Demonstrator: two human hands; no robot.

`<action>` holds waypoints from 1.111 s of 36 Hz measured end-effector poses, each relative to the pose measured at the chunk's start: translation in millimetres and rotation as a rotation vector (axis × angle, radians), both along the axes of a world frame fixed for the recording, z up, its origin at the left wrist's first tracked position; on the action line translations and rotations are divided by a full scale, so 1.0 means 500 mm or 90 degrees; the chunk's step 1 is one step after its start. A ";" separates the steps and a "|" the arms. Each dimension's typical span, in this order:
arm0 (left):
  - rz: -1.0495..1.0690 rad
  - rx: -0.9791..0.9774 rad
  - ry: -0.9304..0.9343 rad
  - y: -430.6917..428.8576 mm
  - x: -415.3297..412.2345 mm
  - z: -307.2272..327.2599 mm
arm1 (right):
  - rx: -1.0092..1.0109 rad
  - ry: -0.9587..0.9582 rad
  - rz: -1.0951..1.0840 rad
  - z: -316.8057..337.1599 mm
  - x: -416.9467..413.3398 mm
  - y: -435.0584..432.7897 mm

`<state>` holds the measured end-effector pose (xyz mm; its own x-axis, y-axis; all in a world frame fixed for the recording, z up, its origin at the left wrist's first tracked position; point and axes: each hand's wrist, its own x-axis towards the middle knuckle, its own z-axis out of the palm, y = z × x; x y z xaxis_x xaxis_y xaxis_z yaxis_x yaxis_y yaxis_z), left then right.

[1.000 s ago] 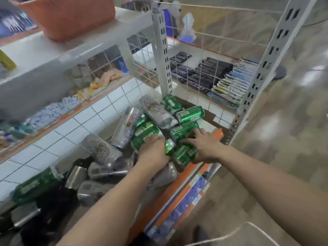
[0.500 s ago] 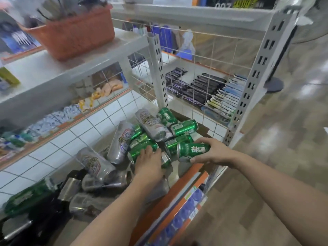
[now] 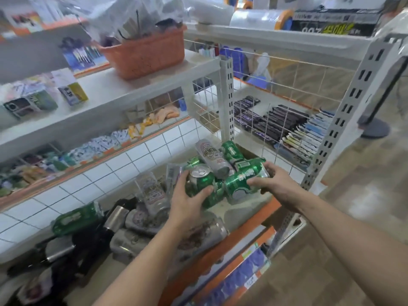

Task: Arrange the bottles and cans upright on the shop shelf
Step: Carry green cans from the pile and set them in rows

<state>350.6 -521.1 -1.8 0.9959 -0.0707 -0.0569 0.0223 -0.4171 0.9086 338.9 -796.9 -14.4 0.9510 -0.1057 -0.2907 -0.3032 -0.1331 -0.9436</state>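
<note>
A heap of green and silver cans lies on its side on the low shop shelf (image 3: pixel 247 202). My left hand (image 3: pixel 187 199) grips a green can (image 3: pixel 199 181) that is tilted nearly upright, its silver top showing. My right hand (image 3: pixel 272 184) holds another green can (image 3: pixel 240 184) lying on its side just right of it. Behind them lie a tall silver can (image 3: pixel 212 157) and more green cans (image 3: pixel 231 149). Further left, a green bottle (image 3: pixel 75 218), dark bottles (image 3: pixel 88 246) and silver cans (image 3: pixel 152 195) lie tumbled together.
An orange basket (image 3: pixel 143 56) stands on the upper white shelf. A wire mesh divider (image 3: pixel 276 111) and slotted uprights (image 3: pixel 227 98) bound the right end of the shelf. Beyond the mesh lie rows of dark and pale packets (image 3: pixel 287 124). An orange lip (image 3: pixel 220 246) edges the shelf front.
The view has tilted up. My left hand has taken a green can and tipped it toward upright. My right hand has brought its green can in beside it.
</note>
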 end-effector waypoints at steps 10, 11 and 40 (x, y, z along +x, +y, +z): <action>0.143 -0.176 0.003 0.151 -0.054 0.055 | 0.382 -0.010 0.109 0.090 0.012 0.209; 0.153 -0.185 -0.006 0.174 -0.065 0.061 | 0.388 -0.009 0.124 0.101 0.011 0.238; 0.809 -0.199 -0.113 1.367 -1.012 0.178 | 0.198 -0.080 0.689 0.187 -0.597 1.710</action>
<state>-155.6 162.6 87.1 0.3704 0.9261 -0.0715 0.1116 0.0320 0.9932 40.5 57.9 79.1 0.5227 0.8506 -0.0566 -0.0719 -0.0221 -0.9972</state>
